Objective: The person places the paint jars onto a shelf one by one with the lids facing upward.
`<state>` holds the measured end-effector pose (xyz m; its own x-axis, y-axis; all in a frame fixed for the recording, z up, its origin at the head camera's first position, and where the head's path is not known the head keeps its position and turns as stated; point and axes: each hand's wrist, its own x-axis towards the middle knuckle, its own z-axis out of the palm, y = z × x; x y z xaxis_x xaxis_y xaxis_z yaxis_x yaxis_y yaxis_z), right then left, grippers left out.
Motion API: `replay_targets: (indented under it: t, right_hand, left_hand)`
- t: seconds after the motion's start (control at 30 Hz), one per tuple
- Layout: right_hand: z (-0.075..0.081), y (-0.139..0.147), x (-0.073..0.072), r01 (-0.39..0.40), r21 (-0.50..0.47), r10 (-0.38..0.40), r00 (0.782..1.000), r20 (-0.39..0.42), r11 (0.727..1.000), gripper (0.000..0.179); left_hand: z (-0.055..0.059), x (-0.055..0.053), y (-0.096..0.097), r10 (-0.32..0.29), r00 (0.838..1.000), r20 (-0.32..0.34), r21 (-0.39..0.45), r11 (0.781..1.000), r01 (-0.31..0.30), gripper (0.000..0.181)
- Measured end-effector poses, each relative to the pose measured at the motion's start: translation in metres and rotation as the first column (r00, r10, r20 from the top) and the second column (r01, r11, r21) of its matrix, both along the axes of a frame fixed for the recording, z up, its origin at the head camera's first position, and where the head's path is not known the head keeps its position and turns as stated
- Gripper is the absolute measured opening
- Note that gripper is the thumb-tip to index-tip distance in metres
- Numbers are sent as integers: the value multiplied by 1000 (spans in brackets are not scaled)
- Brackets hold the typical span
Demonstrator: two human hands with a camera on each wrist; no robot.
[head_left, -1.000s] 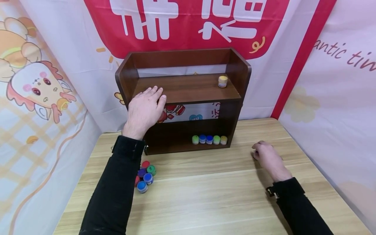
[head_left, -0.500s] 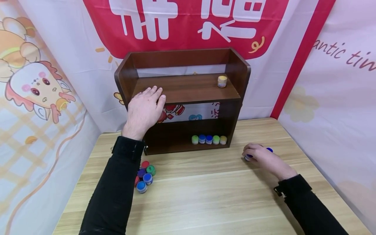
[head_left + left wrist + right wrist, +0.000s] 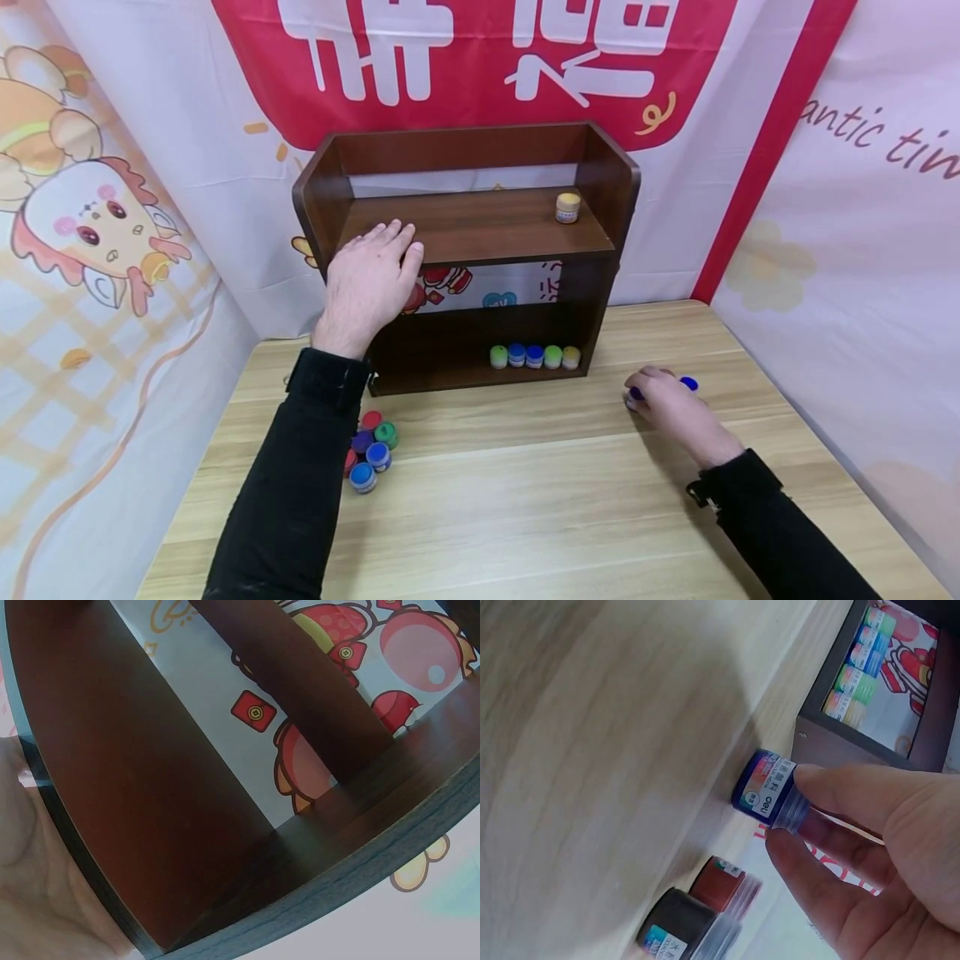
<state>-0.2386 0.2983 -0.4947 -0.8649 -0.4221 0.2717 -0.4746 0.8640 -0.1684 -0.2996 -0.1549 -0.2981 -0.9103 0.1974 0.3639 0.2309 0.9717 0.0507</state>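
My left hand (image 3: 367, 279) lies with its fingers extended on the left front of the upper board of a dark brown shelf (image 3: 480, 233). In the left wrist view part of that hand (image 3: 52, 877) shows against the shelf's edge. On the right side of the table, my right hand (image 3: 678, 412) pinches a small dark blue paint jar (image 3: 765, 784) between thumb and fingers. Its label faces the right wrist camera. Close by in that view lie a reddish-brown paint jar (image 3: 718, 885) and a black one (image 3: 679, 926). A blue lid (image 3: 688, 383) shows just behind the right hand.
Several paint jars with green, blue and yellow lids line the shelf's lower board (image 3: 435, 379). One yellow jar (image 3: 567, 208) stands on the upper board. Left of centre, red, green, purple and blue jars (image 3: 378, 456) cluster on the wooden table (image 3: 510, 517), partly behind the left sleeve.
My right hand first moved left and a blue lid came into view behind it, then it drifted slightly back right. My left hand has stayed on the shelf.
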Motion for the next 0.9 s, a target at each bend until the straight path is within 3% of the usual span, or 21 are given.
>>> replay_targets:
  t: [0.27, 0.6, 0.9]
  right_hand:
    - [18, -12, 3, -42, -22, 41, 998, -43, 999, 25]
    - [55, -33, 7, -88, -54, 80, 989, -123, 995, 22]
    - [90, -53, 5, -97, -81, 81, 979, -185, 992, 32]
  left_hand:
    - [0, -1, 0, -3, 1000, -9, 6, 1000, 3, 67]
    - [-2, 0, -1, -9, 1000, -13, 2, 1000, 9, 67]
    - [-2, -1, -1, -5, 1000, -6, -3, 1000, 5, 67]
